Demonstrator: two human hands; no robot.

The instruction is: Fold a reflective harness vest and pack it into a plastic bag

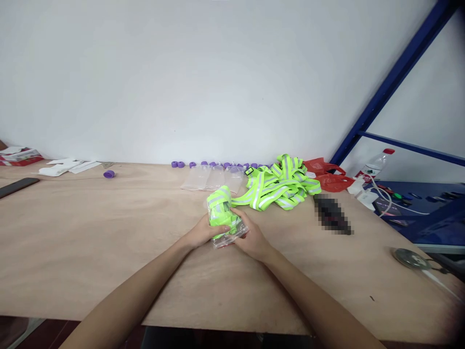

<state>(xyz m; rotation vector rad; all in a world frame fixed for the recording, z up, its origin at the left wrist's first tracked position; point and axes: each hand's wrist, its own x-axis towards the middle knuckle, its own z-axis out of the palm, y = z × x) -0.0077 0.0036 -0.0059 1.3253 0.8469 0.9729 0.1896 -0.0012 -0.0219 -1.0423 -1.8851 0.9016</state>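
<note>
Between my two hands is a clear zip bag (pixel 227 239) with a folded neon-yellow reflective strap (pixel 219 213) in it. My left hand (pixel 200 232) grips the bag from the left, its thumb lying across the front. On the other side my right hand (pixel 253 236) holds the bag's right edge near the opening, which faces me. Some of my fingers are hidden behind the bag. Just beyond lies a loose heap of the same reflective straps (pixel 279 186), with a black buckle (pixel 249 170) at its left end. Flat clear bags (pixel 212 178) lie left of the heap.
Several purple rolls (pixel 178 165) line the wall, and one purple roll (pixel 108 174) sits apart at left. Right of the heap are a red plastic bag (pixel 327 177), a bottle (pixel 376 165) and a pixelated dark object (pixel 332 214). White papers (pixel 65 167) and a phone-like slab (pixel 18 186) lie left.
</note>
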